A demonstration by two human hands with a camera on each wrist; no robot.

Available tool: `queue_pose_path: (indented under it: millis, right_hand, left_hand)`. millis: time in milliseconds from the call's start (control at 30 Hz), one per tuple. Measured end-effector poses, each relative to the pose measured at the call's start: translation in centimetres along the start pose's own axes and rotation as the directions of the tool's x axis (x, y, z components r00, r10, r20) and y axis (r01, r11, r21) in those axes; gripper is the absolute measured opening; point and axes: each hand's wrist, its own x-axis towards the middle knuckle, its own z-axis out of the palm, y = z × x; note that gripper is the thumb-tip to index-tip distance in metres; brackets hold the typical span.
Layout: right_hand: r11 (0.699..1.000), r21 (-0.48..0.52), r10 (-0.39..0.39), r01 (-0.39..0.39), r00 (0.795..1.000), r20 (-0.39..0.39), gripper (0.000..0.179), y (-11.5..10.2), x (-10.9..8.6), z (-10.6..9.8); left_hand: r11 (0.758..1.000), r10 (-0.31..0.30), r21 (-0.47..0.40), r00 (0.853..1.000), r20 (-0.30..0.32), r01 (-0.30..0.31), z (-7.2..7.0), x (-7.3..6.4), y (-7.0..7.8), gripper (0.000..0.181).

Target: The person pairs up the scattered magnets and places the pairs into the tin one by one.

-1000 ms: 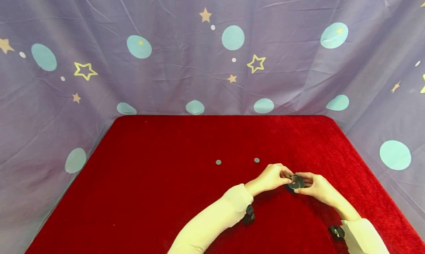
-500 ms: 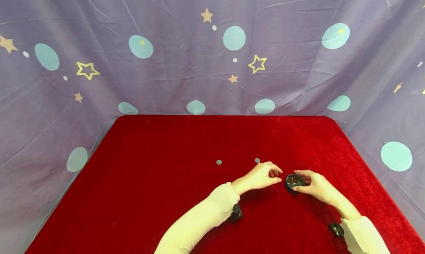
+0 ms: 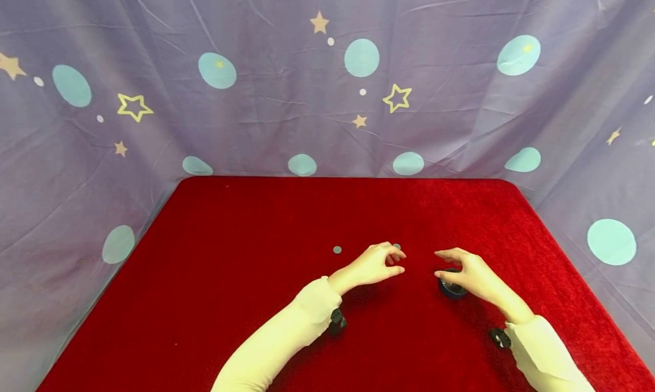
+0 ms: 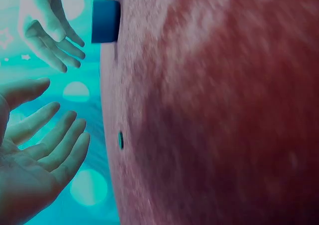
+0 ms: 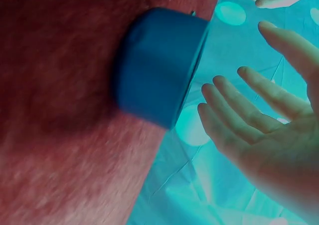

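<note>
A dark, round, straight-sided container (image 3: pixel 451 292) stands on the red cloth, right of the middle. In the right wrist view the container (image 5: pixel 157 68) shows a smooth outer wall; in the left wrist view the container (image 4: pixel 105 20) is farther off. My right hand (image 3: pixel 472 275) hovers over it, fingers spread, covering part of its mouth. My left hand (image 3: pixel 372 264) hangs in the air to the left with loosely bent fingers and holds nothing. Just behind its fingertips a small grey disc (image 3: pixel 396 246) is partly hidden. A second grey disc (image 3: pixel 337 250) lies farther left.
The red cloth (image 3: pixel 245 255) covers a wide table with rounded far corners. A lilac curtain (image 3: pixel 286 96) with stars and dots hangs behind it and at both sides. Small black devices sit at both wrists, one by the left sleeve (image 3: pixel 336 322).
My left hand has drawn back leftward from the container's mouth. The right hand has let go of the container and risen slightly to the left. The container stays in place.
</note>
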Motion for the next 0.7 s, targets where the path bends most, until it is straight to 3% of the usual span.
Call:
queue_pose_path:
  millis: [267, 433, 700]
  right_hand:
    - [1.0, 0.008, -0.016, 0.016, 1.0, 0.015, 0.039, -0.9, 1.7, 0.8]
    - [0.999, 0.02, -0.05, 0.049, 0.999, 0.01, 0.036, -1.2, 2.7, 1.3]
    - [0.998, 0.057, -0.04, 0.037, 0.998, 0.046, 0.035, -1.5, 4.3, 2.3]
  left_hand:
    - [0.998, -0.062, -0.035, 0.997, -0.046, 0.06, -1.3, -1.1, -1.7, 0.028]
    - [0.996, -0.067, -0.056, 0.994, -0.082, 0.063, -2.1, -1.8, -2.6, 0.028]
    - [0.996, -0.073, -0.059, 0.99, -0.119, 0.066, -3.3, -3.0, -4.3, 0.027]
